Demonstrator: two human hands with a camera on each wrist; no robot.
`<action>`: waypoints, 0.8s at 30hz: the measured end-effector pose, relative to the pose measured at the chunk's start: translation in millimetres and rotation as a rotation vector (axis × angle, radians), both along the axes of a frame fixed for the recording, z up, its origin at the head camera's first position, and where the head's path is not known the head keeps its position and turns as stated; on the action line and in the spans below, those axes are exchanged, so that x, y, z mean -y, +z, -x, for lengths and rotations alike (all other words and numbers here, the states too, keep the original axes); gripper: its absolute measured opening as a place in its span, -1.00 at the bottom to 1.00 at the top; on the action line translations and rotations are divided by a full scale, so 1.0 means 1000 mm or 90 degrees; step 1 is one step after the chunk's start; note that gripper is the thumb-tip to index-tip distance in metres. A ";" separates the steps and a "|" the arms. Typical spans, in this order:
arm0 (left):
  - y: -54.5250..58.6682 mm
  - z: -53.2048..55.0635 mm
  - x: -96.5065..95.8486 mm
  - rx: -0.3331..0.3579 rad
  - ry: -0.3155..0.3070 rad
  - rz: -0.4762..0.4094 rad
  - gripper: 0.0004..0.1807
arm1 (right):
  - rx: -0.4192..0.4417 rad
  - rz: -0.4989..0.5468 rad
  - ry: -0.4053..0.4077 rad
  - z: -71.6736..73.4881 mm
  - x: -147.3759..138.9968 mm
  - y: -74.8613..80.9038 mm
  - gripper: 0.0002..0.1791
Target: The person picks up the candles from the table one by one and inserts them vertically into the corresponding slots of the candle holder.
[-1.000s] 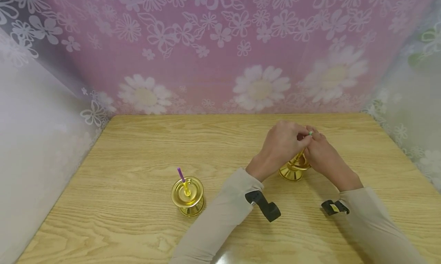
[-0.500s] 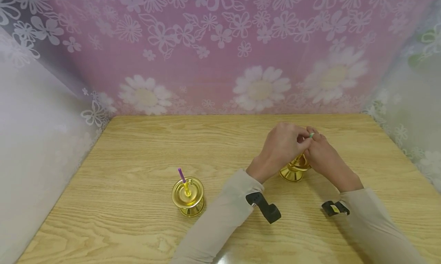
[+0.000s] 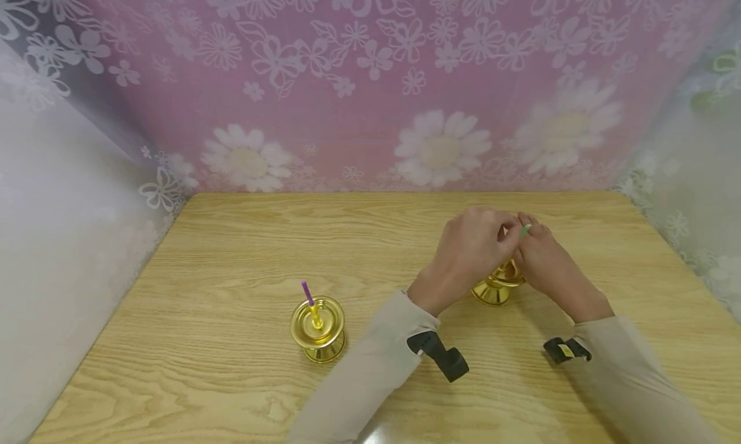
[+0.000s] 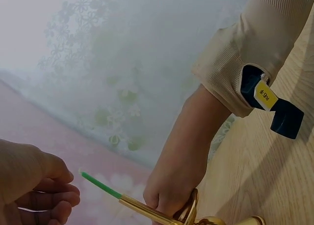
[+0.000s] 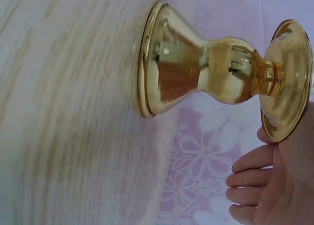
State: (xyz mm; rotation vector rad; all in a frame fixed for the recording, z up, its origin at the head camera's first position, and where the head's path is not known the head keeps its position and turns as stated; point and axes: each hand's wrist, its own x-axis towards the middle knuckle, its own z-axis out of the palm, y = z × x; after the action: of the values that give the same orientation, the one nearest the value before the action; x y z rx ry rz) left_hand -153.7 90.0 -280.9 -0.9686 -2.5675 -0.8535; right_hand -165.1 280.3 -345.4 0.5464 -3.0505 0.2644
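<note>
A gold candlestick (image 5: 186, 63) stands upright on the table, with a thin green candle (image 4: 100, 184) in its gold tube. In the left wrist view my left hand (image 4: 37, 183) is beside the candle's tip, a small gap between thumb and candle, fingers loosely bent and holding nothing. My right hand (image 5: 274, 181) is at the edge of the gold dish (image 5: 289, 87), its fingers extended and spread and its thumb partly hidden behind the dish. From the head view, the left hand covers much of the candlestick's upper part, and the right hand overlaps the dish's right side.
To the left stands a second gold candlestick (image 3: 318, 322) holding a thin purple candle (image 3: 307, 293). The wooden table (image 3: 202, 379) meets a pink flowered backdrop (image 3: 347, 109) at the back. Pale flowered side panels border the table left and right.
More of the green candle's upper end shows between the two hands. My left wrist has shifted slightly left, and the right hand stays beside the candlestick.
</note>
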 end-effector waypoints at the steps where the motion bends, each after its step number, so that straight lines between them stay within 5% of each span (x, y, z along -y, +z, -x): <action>1: 0.001 -0.002 0.002 0.000 0.006 -0.001 -0.75 | 0.009 0.001 -0.003 0.000 0.000 0.001 -0.48; 7: 0.006 -0.011 0.012 -0.022 0.050 0.069 -0.77 | 0.043 0.006 -0.006 0.003 -0.001 0.004 -0.44; 14: 0.022 -0.027 0.030 -0.110 0.097 0.183 -0.74 | 0.073 0.052 -0.023 0.004 -0.003 0.003 -0.36; 20: 0.039 -0.042 0.056 -0.087 0.125 0.190 -0.70 | 0.059 0.096 -0.015 0.002 -0.004 0.006 -0.36; 24: 0.038 -0.044 0.079 -0.067 0.136 0.158 -0.71 | 0.032 0.110 -0.009 -0.002 -0.005 0.008 -0.36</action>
State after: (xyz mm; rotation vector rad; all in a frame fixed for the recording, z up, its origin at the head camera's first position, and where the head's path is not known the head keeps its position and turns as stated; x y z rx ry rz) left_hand -109.9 10.6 -242.6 -0.7592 -2.6655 -0.4238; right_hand -163.5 285.1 -337.9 0.5137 -3.0376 0.5437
